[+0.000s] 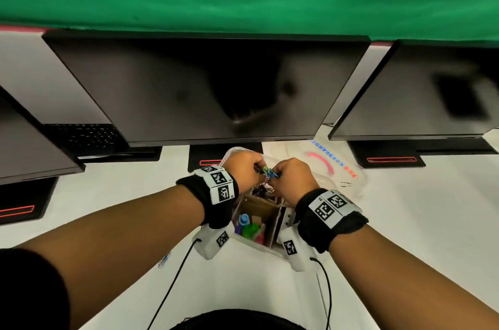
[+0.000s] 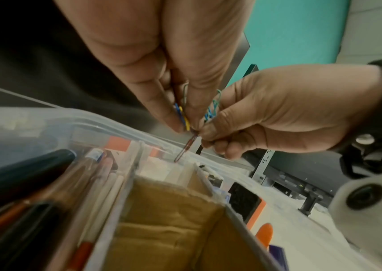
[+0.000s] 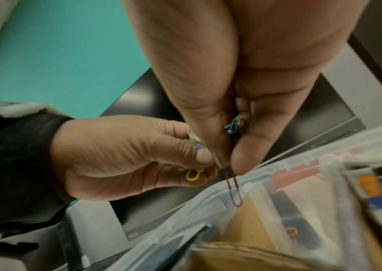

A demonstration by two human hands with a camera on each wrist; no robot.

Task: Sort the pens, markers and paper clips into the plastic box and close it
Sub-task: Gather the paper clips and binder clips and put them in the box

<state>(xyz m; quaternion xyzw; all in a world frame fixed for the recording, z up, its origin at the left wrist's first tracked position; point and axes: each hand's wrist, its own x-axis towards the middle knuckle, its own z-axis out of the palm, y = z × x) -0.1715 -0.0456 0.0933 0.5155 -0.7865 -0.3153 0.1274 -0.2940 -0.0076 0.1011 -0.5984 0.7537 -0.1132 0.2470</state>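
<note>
Both hands meet above the far end of the clear plastic box (image 1: 252, 244), which has cardboard dividers. My left hand (image 1: 244, 167) pinches a bunch of coloured paper clips (image 2: 180, 113), blue and yellow among them. My right hand (image 1: 290, 175) pinches more clips (image 3: 233, 126), blue and green. A red clip (image 3: 234, 190) hangs from where the fingertips of both hands touch, just over the box rim (image 3: 278, 165). Pens (image 2: 23, 174) lie along one compartment. Markers (image 1: 249, 227) stand in the near left compartment. The box lid (image 1: 334, 167) lies open to the right.
Three dark monitors (image 1: 210, 92) stand close behind the box on the white table. A few loose clips (image 1: 164, 259) lie on the table under my left forearm, and one (image 1: 345, 184) on the lid. Wrist camera cables (image 1: 172, 283) hang toward me.
</note>
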